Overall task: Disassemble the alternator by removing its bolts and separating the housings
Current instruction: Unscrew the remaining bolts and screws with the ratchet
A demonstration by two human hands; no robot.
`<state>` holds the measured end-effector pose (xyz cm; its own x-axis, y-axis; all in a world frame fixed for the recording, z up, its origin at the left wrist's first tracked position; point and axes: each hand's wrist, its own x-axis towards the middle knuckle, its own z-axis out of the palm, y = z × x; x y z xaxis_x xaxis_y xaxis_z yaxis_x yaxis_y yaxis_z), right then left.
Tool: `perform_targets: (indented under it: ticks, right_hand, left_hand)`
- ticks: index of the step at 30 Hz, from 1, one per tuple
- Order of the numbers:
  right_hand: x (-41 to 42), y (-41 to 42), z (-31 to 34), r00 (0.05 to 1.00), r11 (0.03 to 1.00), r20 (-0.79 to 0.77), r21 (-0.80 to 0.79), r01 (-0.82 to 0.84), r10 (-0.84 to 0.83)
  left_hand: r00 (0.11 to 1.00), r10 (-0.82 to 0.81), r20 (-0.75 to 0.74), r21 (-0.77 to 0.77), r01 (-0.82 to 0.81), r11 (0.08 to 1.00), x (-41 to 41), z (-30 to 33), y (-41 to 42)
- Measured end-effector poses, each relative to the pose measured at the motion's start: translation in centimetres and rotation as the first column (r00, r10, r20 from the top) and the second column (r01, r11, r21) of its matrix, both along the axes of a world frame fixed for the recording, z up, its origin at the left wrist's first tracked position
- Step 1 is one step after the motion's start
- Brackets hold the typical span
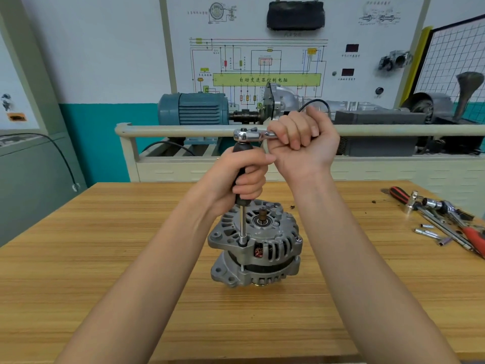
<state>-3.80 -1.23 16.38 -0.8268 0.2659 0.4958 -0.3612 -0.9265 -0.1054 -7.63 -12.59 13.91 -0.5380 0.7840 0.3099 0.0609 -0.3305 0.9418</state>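
Note:
A grey alternator (265, 248) stands upright on the wooden table (105, 258), its shaft end pointing up. A driver with a black handle (240, 177) stands vertically over it, and its steel shaft (243, 227) ends in a socket on a bolt at the housing's front-left rim. My left hand (241, 174) grips the black handle. A chrome ratchet (248, 134) sits on top of the handle, and my right hand (301, 143) grips the ratchet's handle, which is hidden in the fist.
Loose tools lie at the table's right edge: a red-and-black handled tool (400, 194), a ratchet with sockets (441, 206), small sockets and bits (427, 232). Behind the table stands a training rig with a blue motor (194, 109) and a rail (183, 131).

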Motion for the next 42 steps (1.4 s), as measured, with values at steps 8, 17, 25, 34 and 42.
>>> perform_targets:
  ticks: [8, 17, 25, 34, 42]
  right_hand:
    - [2.4, -4.3, -2.1, 0.638, 0.596, -0.484, 0.263, 0.759, -0.599]
    - [1.5, -1.9, -0.2, 0.939, 0.912, -0.227, 0.263, 0.315, -0.259]
    - [1.1, -0.5, -0.5, 0.989, 0.989, -0.008, 0.011, 0.148, -0.148]
    - [3.0, -5.8, -2.0, 0.405, 0.279, -0.541, 0.303, 0.911, -0.737]
    - [2.5, -2.1, -0.2, 0.952, 0.935, -0.144, 0.200, 0.293, -0.268]
  left_hand:
    - [0.783, 0.622, -0.024, 0.099, -0.617, 0.780, 1.0, -0.6, 1.9]
    - [0.981, 0.193, -0.026, 0.135, -0.188, 0.973, -0.3, -0.7, -0.2]
    - [0.961, 0.274, -0.032, 0.015, -0.274, 0.962, 0.3, -0.3, 1.0]
    - [0.728, 0.684, -0.044, 0.119, -0.676, 0.728, 1.8, -0.5, 2.4]
    - [0.999, -0.027, -0.047, 0.027, 0.028, 0.999, -0.4, -0.2, -0.8]
